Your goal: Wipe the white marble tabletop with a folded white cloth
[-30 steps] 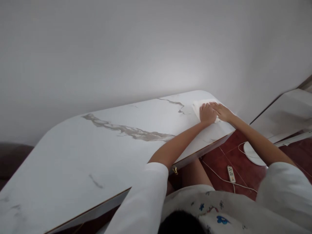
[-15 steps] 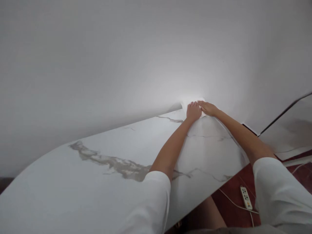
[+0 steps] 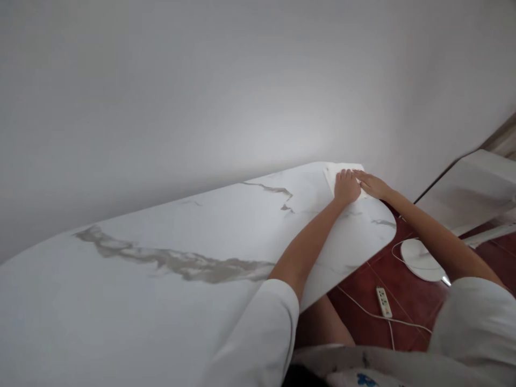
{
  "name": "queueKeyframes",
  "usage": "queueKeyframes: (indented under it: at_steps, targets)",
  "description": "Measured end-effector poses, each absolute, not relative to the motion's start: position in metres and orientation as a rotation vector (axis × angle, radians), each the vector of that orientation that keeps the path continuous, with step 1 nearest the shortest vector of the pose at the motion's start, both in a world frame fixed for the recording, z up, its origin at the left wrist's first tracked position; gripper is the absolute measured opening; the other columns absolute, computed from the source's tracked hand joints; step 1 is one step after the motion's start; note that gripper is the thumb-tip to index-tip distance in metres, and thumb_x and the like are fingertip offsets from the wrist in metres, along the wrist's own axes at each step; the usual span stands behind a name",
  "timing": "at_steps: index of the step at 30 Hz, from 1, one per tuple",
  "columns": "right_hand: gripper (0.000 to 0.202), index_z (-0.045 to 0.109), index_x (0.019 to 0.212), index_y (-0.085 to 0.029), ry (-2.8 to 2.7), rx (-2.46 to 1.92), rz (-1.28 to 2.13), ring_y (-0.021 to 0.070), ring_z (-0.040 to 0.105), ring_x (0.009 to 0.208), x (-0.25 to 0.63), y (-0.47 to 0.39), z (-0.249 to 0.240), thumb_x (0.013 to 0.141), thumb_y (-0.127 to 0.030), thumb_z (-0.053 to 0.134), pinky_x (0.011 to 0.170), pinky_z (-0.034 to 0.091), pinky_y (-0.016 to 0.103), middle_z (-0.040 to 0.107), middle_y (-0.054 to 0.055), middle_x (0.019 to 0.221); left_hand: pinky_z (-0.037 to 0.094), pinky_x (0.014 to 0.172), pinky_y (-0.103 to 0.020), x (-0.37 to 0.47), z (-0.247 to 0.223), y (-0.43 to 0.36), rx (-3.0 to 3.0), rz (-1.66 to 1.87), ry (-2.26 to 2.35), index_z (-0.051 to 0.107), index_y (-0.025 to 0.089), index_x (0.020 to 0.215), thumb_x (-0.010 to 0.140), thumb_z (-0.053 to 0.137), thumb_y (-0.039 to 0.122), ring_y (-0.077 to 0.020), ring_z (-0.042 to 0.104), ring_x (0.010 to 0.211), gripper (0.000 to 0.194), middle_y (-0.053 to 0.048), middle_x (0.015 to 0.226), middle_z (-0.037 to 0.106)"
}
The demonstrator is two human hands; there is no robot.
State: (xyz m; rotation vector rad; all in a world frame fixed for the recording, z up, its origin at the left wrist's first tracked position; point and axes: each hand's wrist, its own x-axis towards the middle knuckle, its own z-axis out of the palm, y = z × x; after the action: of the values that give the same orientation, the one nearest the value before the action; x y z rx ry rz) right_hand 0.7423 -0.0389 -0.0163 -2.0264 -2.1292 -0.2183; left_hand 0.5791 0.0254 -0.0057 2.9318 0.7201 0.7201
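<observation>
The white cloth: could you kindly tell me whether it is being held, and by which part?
The left hand and right hand lie on the white cloth, covering its near right part; whether it is actually gripped cannot be told.

Worn: pale top (image 3: 403, 360) — white short sleeves (image 3: 262, 328), plain, loose, lightly creased. Front printed with blue motif (image 3: 366, 379) (cut off at lower edge, details blurred).

Seemingly a home — marbled table (image 3: 141, 317), power strip (image 3: 384, 302)
</observation>
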Motion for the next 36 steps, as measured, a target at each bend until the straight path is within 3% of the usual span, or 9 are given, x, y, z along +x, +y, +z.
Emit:
queueKeyframes:
  at_steps: [9, 13, 18, 21, 25, 28, 32, 36]
  targets:
    - [0.056, 0.036, 0.144, -0.015, -2.038, -2.17, -0.304, 0.0239, 0.026, 0.141, 0.687, -0.15, -0.016, 0.09, -0.024, 0.026, 0.111, 0.03, 0.049, 0.034, 0.01, 0.151, 0.024, 0.112, -0.042, 0.532, 0.001, -0.083, 2.905, 0.621, 0.815, 0.036, -0.006, 0.139, 0.094, 0.035, 0.028, -0.0312, 0.029, 0.139, 0.056, -0.024, 0.148, 0.033]
    - [0.055, 0.035, 0.143, -0.014, -2.1, -2.12, -0.339, 0.0261, 0.027, 0.14, 0.631, -0.162, -0.01, 0.089, -0.023, 0.028, 0.11, 0.029, 0.053, 0.035, 0.013, 0.15, 0.022, 0.113, -0.044, 0.483, 0.002, -0.097, 2.931, 0.551, 0.802, 0.036, -0.007, 0.138, 0.095, 0.035, 0.027, -0.0318, 0.029, 0.139, 0.055, -0.025, 0.147, 0.034]
    - [0.057, 0.035, 0.142, -0.006, -2.292, -1.855, -0.316, 0.0261, 0.028, 0.14, 0.529, -0.148, -0.008, 0.088, -0.024, 0.032, 0.112, 0.03, 0.048, 0.034, 0.017, 0.15, 0.024, 0.113, -0.045, 0.37, 0.004, -0.1, 2.94, 0.481, 0.962, 0.035, -0.004, 0.139, 0.094, 0.035, 0.028, -0.0328, 0.028, 0.139, 0.056, -0.024, 0.148, 0.034]
    - [0.059, 0.03, 0.145, -0.008, -2.351, -1.658, -0.261, 0.0261, 0.028, 0.14, 0.451, -0.129, -0.011, 0.088, -0.027, 0.033, 0.111, 0.031, 0.05, 0.033, 0.016, 0.151, 0.024, 0.114, -0.044, 0.286, 0.004, -0.095, 2.912, 0.405, 1.074, 0.035, -0.003, 0.14, 0.094, 0.034, 0.029, -0.0312, 0.027, 0.14, 0.056, -0.023, 0.149, 0.033]
    - [0.06, 0.035, 0.14, 0.003, -2.411, -1.513, -0.194, 0.0311, 0.028, 0.139, 0.338, -0.101, -0.008, 0.088, -0.027, 0.034, 0.111, 0.029, 0.048, 0.034, 0.023, 0.148, 0.022, 0.116, -0.042, 0.172, 0.005, -0.079, 2.816, 0.336, 1.266, 0.03, 0.0, 0.143, 0.093, 0.031, 0.029, -0.0274, 0.024, 0.142, 0.058, -0.019, 0.151, 0.028]
    - [0.061, 0.036, 0.139, 0.004, -2.505, -1.397, -0.127, 0.0344, 0.031, 0.137, 0.259, -0.082, -0.001, 0.088, -0.03, 0.035, 0.109, 0.031, 0.05, 0.035, 0.024, 0.147, 0.022, 0.116, -0.042, 0.089, 0.008, -0.067, 2.734, 0.29, 1.339, 0.028, 0.003, 0.145, 0.092, 0.03, 0.034, -0.0239, 0.021, 0.143, 0.061, -0.016, 0.153, 0.026]
    - [0.064, 0.038, 0.139, 0.002, -2.629, -1.229, -0.058, 0.0356, 0.03, 0.138, 0.173, -0.058, 0.003, 0.087, -0.035, 0.037, 0.111, 0.028, 0.048, 0.036, 0.022, 0.148, 0.027, 0.114, -0.038, -0.004, 0.006, -0.054, 2.624, 0.318, 1.494, 0.032, 0.012, 0.145, 0.093, 0.021, 0.036, -0.0182, 0.027, 0.141, 0.058, -0.008, 0.153, 0.03]
    - [0.064, 0.035, 0.139, 0.005, -2.617, -1.159, 0.001, 0.0343, 0.027, 0.139, 0.118, -0.017, 0.0, 0.088, -0.033, 0.035, 0.114, 0.024, 0.046, 0.031, 0.022, 0.15, 0.03, 0.113, -0.04, -0.055, 0.001, -0.024, 2.644, 0.396, 1.684, 0.037, 0.016, 0.143, 0.091, 0.022, 0.034, -0.0188, 0.033, 0.138, 0.057, -0.006, 0.149, 0.038]
